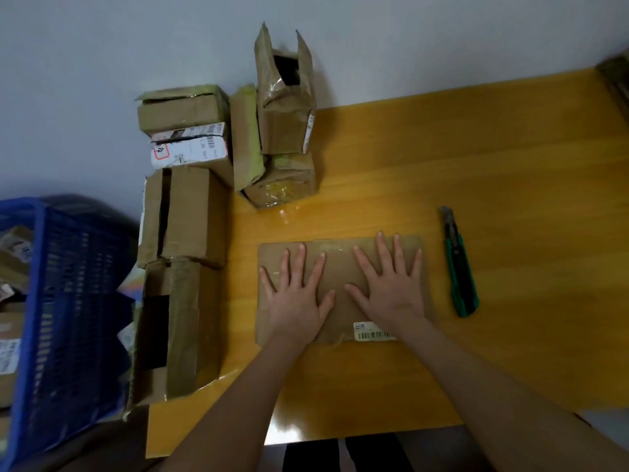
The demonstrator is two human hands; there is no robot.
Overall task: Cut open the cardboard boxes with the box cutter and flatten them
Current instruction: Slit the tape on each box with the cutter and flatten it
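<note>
Both hands lie flat with fingers spread wide, holding nothing. The left hand and right hand press side by side on the flattened brown cardboard box, which lies in the near middle of the yellow wooden surface.

The green-and-black box cutter lies apart, to the right of the cardboard. Its long axis runs near to far, blade end far, so the right hand is the nearer one. The uncut brown cardboard boxes stand stacked to the left and far, closer to the left hand.

Dim, soft focus; wide-angle bending at edges.
</note>
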